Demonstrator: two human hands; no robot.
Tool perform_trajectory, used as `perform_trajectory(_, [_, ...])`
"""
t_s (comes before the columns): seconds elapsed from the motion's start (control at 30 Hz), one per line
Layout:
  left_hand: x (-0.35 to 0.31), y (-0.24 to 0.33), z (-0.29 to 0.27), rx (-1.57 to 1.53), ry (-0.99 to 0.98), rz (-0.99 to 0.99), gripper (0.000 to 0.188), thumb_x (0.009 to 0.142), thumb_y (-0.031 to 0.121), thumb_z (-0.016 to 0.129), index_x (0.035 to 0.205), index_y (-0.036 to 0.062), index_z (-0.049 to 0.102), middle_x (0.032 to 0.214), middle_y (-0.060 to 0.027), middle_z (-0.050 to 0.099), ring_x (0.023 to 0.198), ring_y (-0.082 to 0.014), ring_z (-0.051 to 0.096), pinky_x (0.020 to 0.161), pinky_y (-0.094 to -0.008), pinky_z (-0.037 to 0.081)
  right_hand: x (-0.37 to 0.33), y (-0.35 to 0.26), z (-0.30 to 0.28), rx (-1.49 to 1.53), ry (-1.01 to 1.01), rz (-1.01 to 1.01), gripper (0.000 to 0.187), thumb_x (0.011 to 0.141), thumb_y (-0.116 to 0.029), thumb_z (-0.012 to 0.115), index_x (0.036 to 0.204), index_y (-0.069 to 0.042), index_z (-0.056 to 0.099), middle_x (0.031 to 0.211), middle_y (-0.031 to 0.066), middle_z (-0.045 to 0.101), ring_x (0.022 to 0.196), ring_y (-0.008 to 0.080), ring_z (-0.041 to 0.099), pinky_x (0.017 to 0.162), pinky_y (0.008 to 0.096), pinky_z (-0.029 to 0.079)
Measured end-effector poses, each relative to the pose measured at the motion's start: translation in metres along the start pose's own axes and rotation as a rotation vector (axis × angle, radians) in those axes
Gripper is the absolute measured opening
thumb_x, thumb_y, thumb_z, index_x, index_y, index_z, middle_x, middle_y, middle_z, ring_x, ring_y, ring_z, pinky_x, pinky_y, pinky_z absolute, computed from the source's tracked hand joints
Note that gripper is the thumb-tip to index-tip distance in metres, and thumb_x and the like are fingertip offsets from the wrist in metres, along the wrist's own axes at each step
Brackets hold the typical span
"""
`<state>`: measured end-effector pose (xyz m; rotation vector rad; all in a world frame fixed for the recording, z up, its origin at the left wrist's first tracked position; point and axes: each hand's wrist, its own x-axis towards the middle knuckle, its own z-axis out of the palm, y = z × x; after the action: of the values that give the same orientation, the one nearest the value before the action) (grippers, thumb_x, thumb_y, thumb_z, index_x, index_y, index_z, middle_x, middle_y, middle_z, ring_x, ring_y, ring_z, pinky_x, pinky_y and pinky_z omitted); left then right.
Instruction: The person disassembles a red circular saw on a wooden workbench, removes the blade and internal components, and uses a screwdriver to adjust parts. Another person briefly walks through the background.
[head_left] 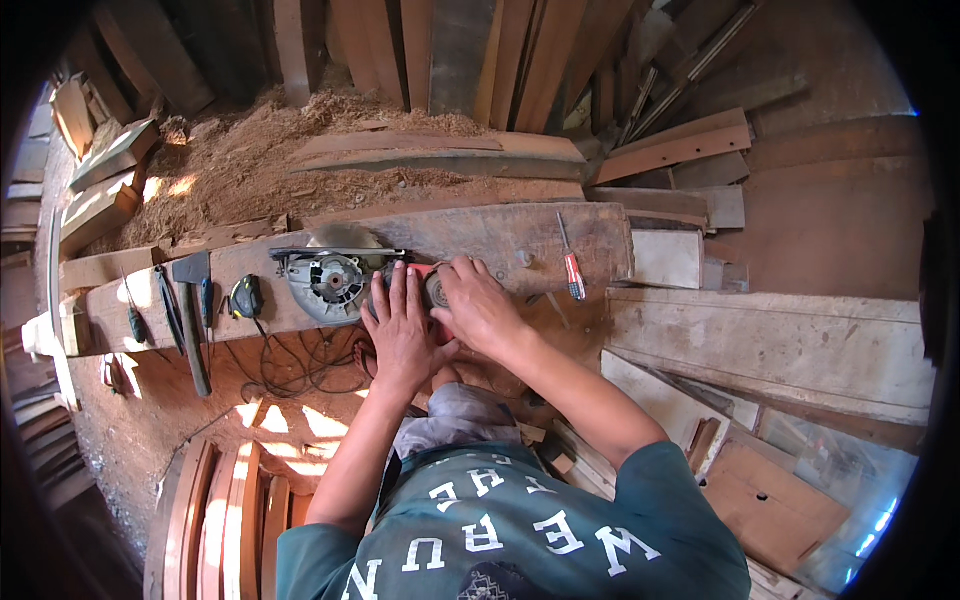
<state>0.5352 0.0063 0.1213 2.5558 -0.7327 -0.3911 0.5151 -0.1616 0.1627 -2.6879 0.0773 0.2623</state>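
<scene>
A partly opened circular saw lies on a worn wooden plank, its round inner face uncovered and its blade at the far side. Just right of it, my left hand bends over a red and dark motor housing, fingers laid across its top. My right hand grips the housing's right end, beside a round grey part. The palms hide most of the housing, and whether it joins the saw cannot be seen. A red-handled screwdriver rests to the right, near a small grey round piece.
Left along the plank lie a tape measure, a hatchet-like tool, pliers and a thin screwdriver. A dark cord coils below the plank's near edge. Sawdust and stacked boards fill the far side.
</scene>
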Motion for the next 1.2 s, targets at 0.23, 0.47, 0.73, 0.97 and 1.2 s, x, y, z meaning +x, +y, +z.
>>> perform_trajectory(0.23, [0.000, -0.005, 0.010, -0.103, 0.025, -0.029, 0.130, 0.063, 0.047, 0.089, 0.171, 0.0049, 0.031, 0.179, -0.0180, 0.029, 0.165, -0.0500, 0.020, 0.123, -0.0757, 0.025, 0.007, -0.005, -0.003, -0.044, -0.066, -0.010, 0.064, 0.077, -0.017, 0.094, 0.128, 0.004, 0.062, 0.127, 0.0241, 0.060, 0.122, 0.0440, 0.060, 0.107, 0.0496, 0.053])
perform_trajectory(0.47, [0.000, -0.002, 0.007, -0.088, 0.041, -0.060, 0.128, 0.059, 0.040, 0.091, 0.170, 0.0081, 0.036, 0.176, -0.0132, 0.034, 0.162, -0.0462, 0.027, 0.119, -0.0737, 0.032, 0.024, -0.003, 0.000, -0.171, -0.145, -0.019, 0.067, 0.071, -0.029, 0.088, 0.122, 0.008, 0.065, 0.122, 0.0271, 0.063, 0.119, 0.0457, 0.062, 0.105, 0.0503, 0.056])
perform_trajectory(0.73, [0.002, 0.002, 0.002, -0.092, 0.019, -0.081, 0.126, 0.061, 0.042, 0.093, 0.169, 0.0106, 0.037, 0.176, -0.0112, 0.035, 0.162, -0.0454, 0.027, 0.118, -0.0734, 0.033, 0.033, -0.012, -0.016, -0.262, -0.162, -0.104, 0.060, 0.072, -0.028, 0.084, 0.116, 0.008, 0.065, 0.116, 0.0285, 0.066, 0.112, 0.0464, 0.067, 0.099, 0.0528, 0.060])
perform_trajectory(0.97, [0.001, 0.001, 0.010, -0.100, 0.091, -0.070, 0.136, 0.052, 0.042, 0.097, 0.169, 0.0061, 0.038, 0.177, -0.0142, 0.032, 0.162, -0.0433, 0.030, 0.117, -0.0736, 0.035, 0.029, -0.009, -0.010, -0.212, -0.165, -0.149, 0.065, 0.073, -0.026, 0.086, 0.124, 0.007, 0.062, 0.123, 0.0296, 0.063, 0.114, 0.0481, 0.066, 0.101, 0.0536, 0.058])
perform_trajectory(1.2, [0.002, -0.001, 0.012, -0.132, 0.135, -0.080, 0.134, 0.057, 0.049, 0.094, 0.168, -0.0007, 0.035, 0.177, -0.0188, 0.031, 0.163, -0.0418, 0.029, 0.118, -0.0728, 0.034, 0.025, 0.005, -0.014, -0.092, -0.175, -0.180, 0.061, 0.075, -0.016, 0.092, 0.122, 0.007, 0.062, 0.125, 0.0280, 0.059, 0.122, 0.0494, 0.060, 0.107, 0.0532, 0.053])
